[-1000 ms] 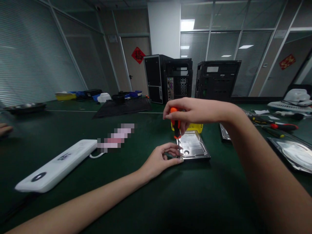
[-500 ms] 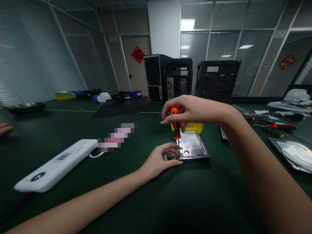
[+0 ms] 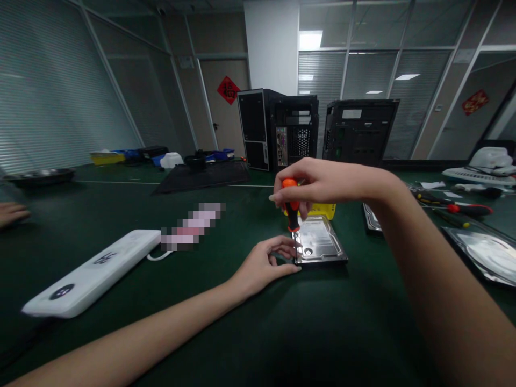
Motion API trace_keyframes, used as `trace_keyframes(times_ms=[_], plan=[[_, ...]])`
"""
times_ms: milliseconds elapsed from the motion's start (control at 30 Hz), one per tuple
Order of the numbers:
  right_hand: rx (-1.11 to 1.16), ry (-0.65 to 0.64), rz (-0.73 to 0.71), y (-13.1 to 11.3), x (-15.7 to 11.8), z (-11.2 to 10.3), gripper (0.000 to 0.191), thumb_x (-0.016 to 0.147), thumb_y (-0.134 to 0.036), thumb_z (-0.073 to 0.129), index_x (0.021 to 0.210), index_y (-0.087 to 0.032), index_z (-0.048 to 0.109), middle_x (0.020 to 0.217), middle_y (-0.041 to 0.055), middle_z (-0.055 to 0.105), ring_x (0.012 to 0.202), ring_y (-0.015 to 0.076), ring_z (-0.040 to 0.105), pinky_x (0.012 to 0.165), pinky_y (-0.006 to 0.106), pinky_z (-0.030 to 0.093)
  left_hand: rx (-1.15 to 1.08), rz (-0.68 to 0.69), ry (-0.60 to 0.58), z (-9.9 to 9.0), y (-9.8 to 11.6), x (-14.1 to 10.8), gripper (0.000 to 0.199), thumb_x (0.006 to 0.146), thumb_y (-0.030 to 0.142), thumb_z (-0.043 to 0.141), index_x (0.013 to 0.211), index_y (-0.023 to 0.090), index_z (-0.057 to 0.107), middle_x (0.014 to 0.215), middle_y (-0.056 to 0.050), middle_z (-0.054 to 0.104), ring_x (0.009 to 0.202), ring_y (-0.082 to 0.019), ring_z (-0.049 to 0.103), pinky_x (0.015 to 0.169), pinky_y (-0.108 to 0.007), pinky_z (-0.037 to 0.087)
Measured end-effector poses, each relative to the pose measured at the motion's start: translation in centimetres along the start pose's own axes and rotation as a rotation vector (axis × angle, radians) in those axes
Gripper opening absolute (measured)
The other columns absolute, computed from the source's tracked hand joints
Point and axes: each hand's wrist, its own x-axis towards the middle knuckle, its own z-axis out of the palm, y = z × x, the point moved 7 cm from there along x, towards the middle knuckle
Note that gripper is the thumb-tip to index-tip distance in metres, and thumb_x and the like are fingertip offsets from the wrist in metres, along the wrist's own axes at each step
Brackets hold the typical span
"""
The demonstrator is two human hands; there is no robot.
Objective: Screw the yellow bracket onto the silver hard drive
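Note:
A silver hard drive (image 3: 322,242) lies flat on the green table in front of me. My left hand (image 3: 264,264) grips its left edge, thumb at the near corner and fingers on the top and side. Above the drive, my right hand (image 3: 304,185) is closed round the orange and black handle of a screwdriver (image 3: 292,217). The screwdriver stands upright, its shaft pointing down at the drive's near left corner; my left fingers partly hide the tip. Behind the drive sits a yellow object (image 3: 325,210), mostly covered by my right hand.
A white power bank (image 3: 94,274) with a cable lies left. Two black computer cases (image 3: 252,129) stand at the back. More hard drives (image 3: 486,252) and screwdrivers (image 3: 470,209) lie right. Another person's hand (image 3: 12,214) rests at the far left.
My right hand has turned slightly and shifted a little to the right round the screwdriver handle. The left hand and drive stay put. The other person's hand has moved further into view.

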Motion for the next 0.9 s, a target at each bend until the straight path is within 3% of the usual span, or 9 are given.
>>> trace_keyframes(times_ms=[500,633,900], plan=[[-0.056,-0.01,0.007,-0.16,-0.32,-0.12,0.025,0.074,-0.035,0.054,0.083,-0.013,0.06,0.074,0.0031,0.062,0.057,0.0076,0.057,0.051,0.019,0.044,0.008,0.002,-0.013,0.09,0.04,-0.07,0.044,0.067,0.031,0.064,0.107,0.017,0.052,0.097,-0.005,0.061,0.086,-0.017,0.054,0.054,-0.022,0.036],[-0.008,-0.004,0.017,0.16,-0.12,0.05,0.029,0.074,-0.038,0.053,0.086,-0.013,0.06,0.079,0.0038,0.062,0.056,0.0065,0.056,0.05,0.018,0.043,0.012,0.008,-0.006,0.06,0.05,-0.09,0.043,0.067,0.03,0.064,0.106,0.017,0.053,0.096,-0.005,0.061,0.086,-0.017,0.054,0.055,-0.022,0.036],[0.041,-0.019,0.06,0.2,-0.34,0.27,0.019,0.077,-0.028,0.05,0.088,-0.013,0.057,0.084,0.0056,0.064,0.06,0.0079,0.06,0.057,0.019,0.047,0.002,0.009,0.0,0.12,0.4,-0.19,0.039,0.068,0.031,0.063,0.103,0.016,0.054,0.096,-0.005,0.061,0.085,-0.017,0.054,0.055,-0.022,0.036]])
